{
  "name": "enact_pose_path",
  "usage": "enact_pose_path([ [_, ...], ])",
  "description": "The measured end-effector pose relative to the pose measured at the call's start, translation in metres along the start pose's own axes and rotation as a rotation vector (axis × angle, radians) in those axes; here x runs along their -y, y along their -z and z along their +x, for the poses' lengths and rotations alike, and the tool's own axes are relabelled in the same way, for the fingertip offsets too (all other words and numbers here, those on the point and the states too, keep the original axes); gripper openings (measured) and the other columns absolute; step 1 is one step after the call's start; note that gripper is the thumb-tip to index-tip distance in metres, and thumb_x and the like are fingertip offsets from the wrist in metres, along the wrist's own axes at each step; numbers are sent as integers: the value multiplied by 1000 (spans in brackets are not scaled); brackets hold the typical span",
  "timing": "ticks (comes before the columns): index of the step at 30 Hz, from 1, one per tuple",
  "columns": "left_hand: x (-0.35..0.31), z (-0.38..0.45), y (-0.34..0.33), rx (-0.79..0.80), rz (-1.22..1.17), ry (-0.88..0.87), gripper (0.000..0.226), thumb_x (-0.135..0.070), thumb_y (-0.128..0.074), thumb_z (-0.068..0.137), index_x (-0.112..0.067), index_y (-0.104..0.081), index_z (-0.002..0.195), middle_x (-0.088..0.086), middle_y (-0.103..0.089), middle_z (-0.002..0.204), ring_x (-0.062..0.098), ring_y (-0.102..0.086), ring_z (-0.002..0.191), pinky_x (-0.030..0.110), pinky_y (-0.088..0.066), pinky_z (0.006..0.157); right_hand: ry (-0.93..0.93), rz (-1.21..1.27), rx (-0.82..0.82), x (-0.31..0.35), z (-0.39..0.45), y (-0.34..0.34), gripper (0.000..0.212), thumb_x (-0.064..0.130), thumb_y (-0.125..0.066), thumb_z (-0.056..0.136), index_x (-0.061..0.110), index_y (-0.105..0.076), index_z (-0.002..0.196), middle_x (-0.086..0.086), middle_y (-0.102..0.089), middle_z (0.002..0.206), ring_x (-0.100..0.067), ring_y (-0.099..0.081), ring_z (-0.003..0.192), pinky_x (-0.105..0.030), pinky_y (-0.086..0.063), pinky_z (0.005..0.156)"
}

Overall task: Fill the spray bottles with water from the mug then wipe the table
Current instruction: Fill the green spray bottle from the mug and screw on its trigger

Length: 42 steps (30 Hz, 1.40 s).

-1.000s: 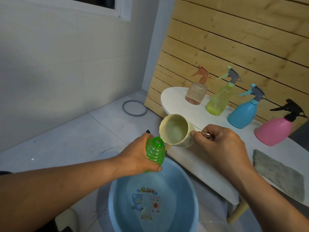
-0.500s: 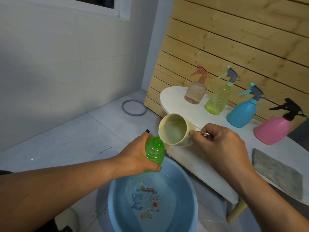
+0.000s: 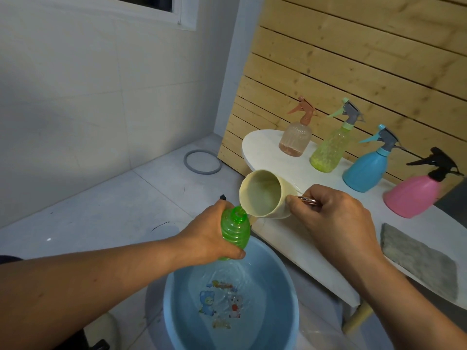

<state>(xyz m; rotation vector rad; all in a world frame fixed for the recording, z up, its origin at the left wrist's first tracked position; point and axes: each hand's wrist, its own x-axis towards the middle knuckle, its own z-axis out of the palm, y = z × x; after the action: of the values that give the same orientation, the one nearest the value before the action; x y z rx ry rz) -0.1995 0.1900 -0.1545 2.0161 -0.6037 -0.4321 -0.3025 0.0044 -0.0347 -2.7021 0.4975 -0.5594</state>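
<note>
Below the hands, at 6 o'clock, a blue basin (image 3: 228, 299) sits ready, I judge, for spills. At 12 o'clock above it, right-hand fingers (image 3: 294, 203) pinch the tipped mug's (image 3: 262, 195) handle, lip at the neck of the green bottle (image 3: 235, 229). Left-hand fingers (image 3: 231, 253) wrap it; 4 capped bottles wait on the tabletop (image 3: 267, 154) around 2 o'clock.

Cream mug (image 3: 262, 195) tips over open ribbed green bottle (image 3: 233, 231) (uncapped).

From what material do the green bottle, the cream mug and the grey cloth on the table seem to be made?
Green bottle: translucent plastic, probably, glossy with moulded ribs.
Mug: matte cream body, likely plastic, though ceramic is possible; its handle glints like metal.
Grey cloth: soft fabric with a fuzzy, dull nap, perhaps microfibre.
</note>
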Motion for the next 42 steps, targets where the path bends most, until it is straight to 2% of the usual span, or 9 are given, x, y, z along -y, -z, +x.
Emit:
enact_pose_path([
  [8,-2,-1,-1,0,11,-3,89,-33,-98,64,-34,-42,133,-14,-57,117,3,-60,102,22,-54,83,-1,-33,-11,3,-1,0,39,52,-61,90,19,-61,70,3,-55,59,-13,-51,61,-30,-32,52],
  [15,-2,-2,-1,7,-2,-4,90,-33,-98,64,-34,-42,134,-15,-57,116,3,-60,102,16,-51,79,15,-36,-19,4,-2,0,37,51,-62,90,21,-60,69,4,-55,59,-13,-50,60,-29,-32,52],
  [29,-2,-1,-1,16,-5,3,92,-33,-98,64,-34,-43,137,-15,-57,118,4,-60,104,17,-51,80,76,-58,-37,4,-4,1,35,51,-62,93,25,-59,70,8,-53,60,-10,-49,60,-28,-27,51],
  [42,-1,-2,-2,19,2,6,86,-35,-98,64,-42,-41,129,-17,-60,113,1,-61,101,17,-52,79,119,-115,-77,4,-6,0,37,50,-61,93,22,-57,69,6,-52,61,-10,-46,57,-27,-24,49],
])
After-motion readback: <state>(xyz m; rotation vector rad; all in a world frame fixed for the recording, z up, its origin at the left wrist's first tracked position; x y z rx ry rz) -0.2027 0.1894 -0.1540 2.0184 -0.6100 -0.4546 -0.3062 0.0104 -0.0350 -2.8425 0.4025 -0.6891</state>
